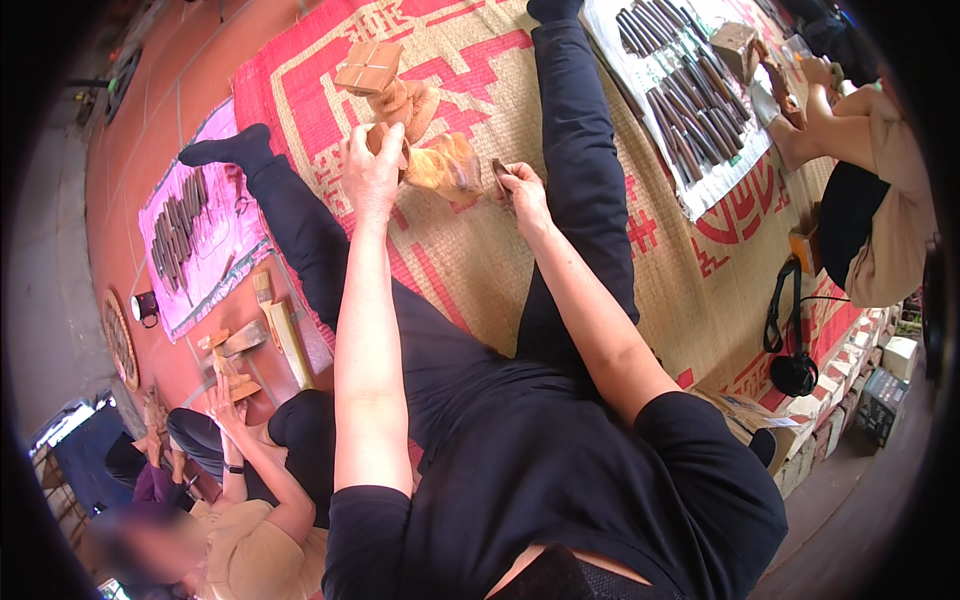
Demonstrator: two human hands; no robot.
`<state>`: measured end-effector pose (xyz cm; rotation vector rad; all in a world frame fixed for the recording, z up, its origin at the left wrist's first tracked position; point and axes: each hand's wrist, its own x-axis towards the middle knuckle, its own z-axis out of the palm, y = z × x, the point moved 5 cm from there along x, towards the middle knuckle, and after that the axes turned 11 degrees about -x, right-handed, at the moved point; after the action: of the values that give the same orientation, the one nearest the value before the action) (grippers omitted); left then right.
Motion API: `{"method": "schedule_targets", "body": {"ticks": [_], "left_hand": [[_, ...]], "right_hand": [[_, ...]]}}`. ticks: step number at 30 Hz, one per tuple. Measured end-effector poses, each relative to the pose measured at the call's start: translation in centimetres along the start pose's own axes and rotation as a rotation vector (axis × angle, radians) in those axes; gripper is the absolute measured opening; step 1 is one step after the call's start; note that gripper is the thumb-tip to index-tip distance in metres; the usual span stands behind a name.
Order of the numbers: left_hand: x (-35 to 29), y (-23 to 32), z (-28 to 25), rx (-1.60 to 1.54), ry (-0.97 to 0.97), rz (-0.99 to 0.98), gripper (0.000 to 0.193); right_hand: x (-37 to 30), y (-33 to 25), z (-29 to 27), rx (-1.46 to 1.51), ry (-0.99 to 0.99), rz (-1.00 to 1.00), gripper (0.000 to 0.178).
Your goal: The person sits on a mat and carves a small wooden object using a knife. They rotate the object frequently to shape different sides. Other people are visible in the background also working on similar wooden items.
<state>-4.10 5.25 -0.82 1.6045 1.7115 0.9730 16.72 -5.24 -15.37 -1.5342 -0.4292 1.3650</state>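
A: Hands?
B: Left hand [370, 172] grips the wooden carving [425, 150] on the mat [480, 270], hiding part. Right hand [522, 192] at 3 o'clock pinches a chisel [499, 176], blade mostly hidden.

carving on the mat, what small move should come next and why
Probably bring the chisel in the right hand left onto the carving. The left hand grips the carving's upper part, and the chisel sits just beside its right edge; contact is unclear.
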Motion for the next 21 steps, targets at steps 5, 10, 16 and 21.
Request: {"method": "schedule_targets", "body": {"ticks": [5,10,16,21], "left_hand": [[0.4,-1.1,-0.6,-0.046,-0.016,-0.082,0.058],[0.4,-2.4,-1.1,-0.106,0.013,-0.080,0.061],[0.3,-2.5,-0.9,-0.088,0.019,-0.102,0.062],[0.2,-1.0,-0.5,0.185,0.068,0.006,0.057]], "right_hand": [[0.3,0.4,0.0,0.037,-0.046,0.010,0.003],[0.2,0.4,0.0,0.002,-0.042,0.022,0.003],[0.5,0.5,0.0,-0.079,-0.048,-0.002,0.008],[0.4,0.6,0.3,-0.039,-0.071,0.003,0.005]]}}
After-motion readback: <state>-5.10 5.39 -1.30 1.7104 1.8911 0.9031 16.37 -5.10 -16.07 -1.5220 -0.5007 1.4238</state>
